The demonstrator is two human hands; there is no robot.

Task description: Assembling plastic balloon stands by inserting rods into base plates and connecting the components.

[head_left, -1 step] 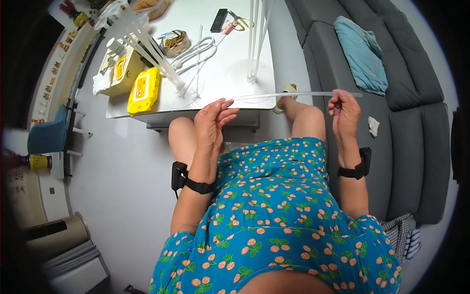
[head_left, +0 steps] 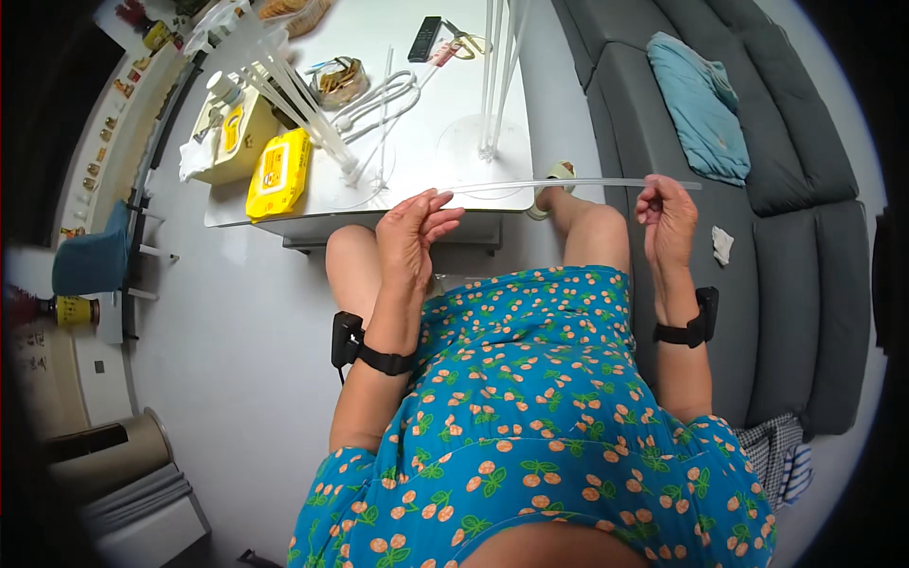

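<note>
A thin, translucent plastic rod (head_left: 559, 183) spans level between my two hands, in front of the table's near edge. My left hand (head_left: 407, 232) pinches its left end between thumb and forefinger, the other fingers loosely spread. Toward the other end, my right hand (head_left: 670, 222) grips the rod with curled fingers, and a short length sticks out past it to the right. Beyond them, similar rods (head_left: 490, 95) stand on a clear round base on the table. A second bunch of rods (head_left: 308, 118) leans leftward from another clear base.
The white table (head_left: 412, 142) carries a yellow wipes pack (head_left: 279, 175), a cream box (head_left: 248, 142), a white cable (head_left: 402, 90), a black remote (head_left: 424, 40) and scissors (head_left: 464, 40). A grey sofa (head_left: 682, 237) with a folded light-blue cloth (head_left: 696, 114) is on the right.
</note>
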